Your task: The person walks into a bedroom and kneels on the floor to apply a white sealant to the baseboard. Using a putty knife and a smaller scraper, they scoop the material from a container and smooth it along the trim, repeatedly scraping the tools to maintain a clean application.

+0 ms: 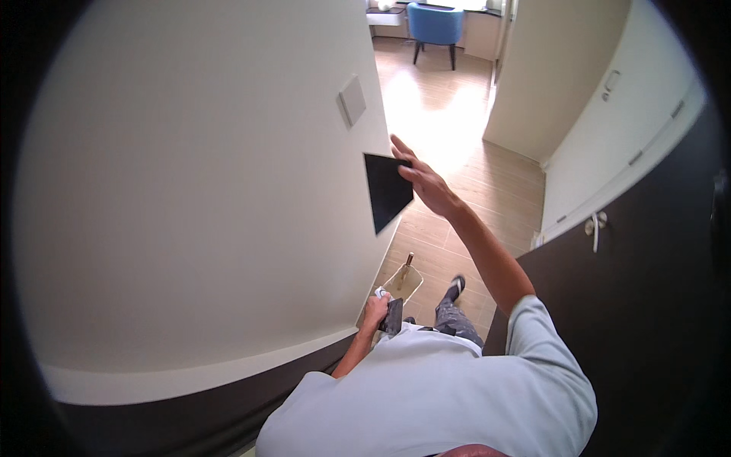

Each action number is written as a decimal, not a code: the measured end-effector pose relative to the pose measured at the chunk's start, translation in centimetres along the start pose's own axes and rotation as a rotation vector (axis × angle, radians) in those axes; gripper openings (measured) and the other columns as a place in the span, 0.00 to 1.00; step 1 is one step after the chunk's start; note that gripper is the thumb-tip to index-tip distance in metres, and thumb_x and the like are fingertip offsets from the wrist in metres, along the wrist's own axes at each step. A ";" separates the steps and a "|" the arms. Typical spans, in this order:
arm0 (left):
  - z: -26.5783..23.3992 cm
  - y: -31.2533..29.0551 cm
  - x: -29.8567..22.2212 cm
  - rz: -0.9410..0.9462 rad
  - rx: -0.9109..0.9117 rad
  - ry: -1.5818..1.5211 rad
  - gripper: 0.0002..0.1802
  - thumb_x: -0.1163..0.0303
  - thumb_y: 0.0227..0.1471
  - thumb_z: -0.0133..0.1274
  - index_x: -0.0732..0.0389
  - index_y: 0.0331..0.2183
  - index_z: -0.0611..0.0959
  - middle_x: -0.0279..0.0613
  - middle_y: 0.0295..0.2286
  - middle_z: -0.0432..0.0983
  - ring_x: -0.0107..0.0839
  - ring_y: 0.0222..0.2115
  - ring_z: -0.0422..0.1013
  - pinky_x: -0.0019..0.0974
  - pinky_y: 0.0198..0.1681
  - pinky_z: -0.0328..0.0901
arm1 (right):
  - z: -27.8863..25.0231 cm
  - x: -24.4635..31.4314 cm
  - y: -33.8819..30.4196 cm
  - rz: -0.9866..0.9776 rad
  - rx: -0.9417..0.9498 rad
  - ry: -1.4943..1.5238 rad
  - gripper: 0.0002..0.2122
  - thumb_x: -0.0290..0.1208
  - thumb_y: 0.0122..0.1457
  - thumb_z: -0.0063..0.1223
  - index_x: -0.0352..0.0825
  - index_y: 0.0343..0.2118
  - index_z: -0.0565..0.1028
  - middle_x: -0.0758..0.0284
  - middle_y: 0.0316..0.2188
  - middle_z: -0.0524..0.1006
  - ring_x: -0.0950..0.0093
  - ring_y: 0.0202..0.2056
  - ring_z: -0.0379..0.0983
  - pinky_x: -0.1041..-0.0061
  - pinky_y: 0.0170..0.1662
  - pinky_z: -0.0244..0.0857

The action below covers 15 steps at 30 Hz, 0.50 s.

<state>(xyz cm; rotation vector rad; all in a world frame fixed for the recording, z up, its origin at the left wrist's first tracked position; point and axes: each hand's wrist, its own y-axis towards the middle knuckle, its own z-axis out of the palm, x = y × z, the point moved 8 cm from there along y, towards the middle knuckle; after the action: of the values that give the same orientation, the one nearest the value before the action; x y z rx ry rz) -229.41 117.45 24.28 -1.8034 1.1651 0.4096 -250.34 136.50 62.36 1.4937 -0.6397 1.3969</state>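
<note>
My right hand (429, 186) reaches up and forward, its fingers stretched out over the right edge of a flat black panel (386, 190) at the wall. The fingertips overlap that edge; whether they press on it I cannot tell. Low by my left side, my left hand (373, 311) is closed around a small white thing (381, 292), perhaps a cloth or a handle. Against this hand sits a dark flat rectangular thing (392, 315); whether the fingers hold it is hidden. Just beyond is a cream open container (415, 283) with a brown-handled tool (410, 260) standing in it.
A pale wall (190, 190) fills the left, with a white square plate (352, 100) on it. To my right is a dark door (609, 305) with a lever handle (595, 226). White doors (609, 137) stand farther off. Ahead, a blue chair (435, 24) stands on wood-look flooring (499, 190).
</note>
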 end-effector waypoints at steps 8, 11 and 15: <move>2.0 5.7 -4.4 -0.137 -0.226 -0.047 0.31 0.48 0.54 0.51 0.74 0.30 0.83 0.69 0.30 0.77 0.60 0.36 0.76 0.52 0.41 0.68 | 1.6 -2.3 16.5 -0.324 0.240 -0.215 0.18 0.43 0.66 0.46 0.28 0.39 0.70 0.55 0.71 0.31 0.55 0.70 0.20 0.57 0.69 0.25; -0.8 3.8 -9.4 -0.250 -0.198 -0.142 0.31 0.49 0.55 0.51 0.75 0.33 0.82 0.69 0.31 0.78 0.55 0.36 0.77 0.50 0.40 0.68 | 3.3 -3.4 15.4 -0.269 0.276 -0.109 0.15 0.41 0.65 0.48 0.31 0.33 0.70 0.52 0.70 0.32 0.54 0.70 0.21 0.56 0.68 0.23; 0.2 11.3 -15.1 -0.343 -0.178 -0.190 0.32 0.49 0.55 0.51 0.75 0.36 0.81 0.69 0.34 0.77 0.55 0.40 0.76 0.48 0.44 0.67 | 1.5 -4.0 17.2 -0.270 0.337 -0.232 0.11 0.34 0.64 0.49 0.28 0.35 0.69 0.51 0.70 0.36 0.49 0.70 0.24 0.55 0.69 0.28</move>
<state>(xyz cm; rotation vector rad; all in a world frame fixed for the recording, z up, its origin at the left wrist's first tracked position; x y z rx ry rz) -246.40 124.31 28.57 -2.0233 0.6889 0.4806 -265.41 127.35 63.68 1.9506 -0.3326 1.1710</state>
